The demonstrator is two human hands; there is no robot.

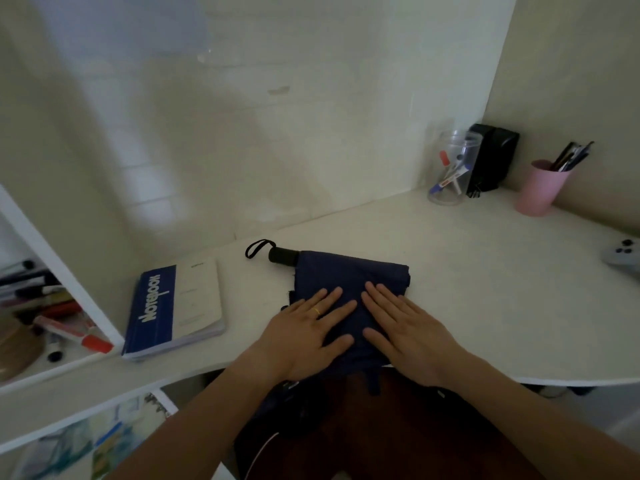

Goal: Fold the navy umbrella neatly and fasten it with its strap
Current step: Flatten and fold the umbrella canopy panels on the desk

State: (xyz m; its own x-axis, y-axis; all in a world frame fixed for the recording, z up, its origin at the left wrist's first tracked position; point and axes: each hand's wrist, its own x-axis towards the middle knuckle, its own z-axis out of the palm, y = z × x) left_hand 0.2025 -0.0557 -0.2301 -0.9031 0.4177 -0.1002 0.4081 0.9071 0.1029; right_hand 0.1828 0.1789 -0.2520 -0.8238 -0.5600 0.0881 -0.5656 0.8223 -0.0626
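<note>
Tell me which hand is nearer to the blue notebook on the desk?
Left. The left hand presses flat on the navy umbrella, on the side toward the notebook. The right hand lies flat beyond it, farther from the notebook.

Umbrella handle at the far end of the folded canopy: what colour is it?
Black, as is its wrist loop; the short cylindrical handle shows best in the head view.
</note>
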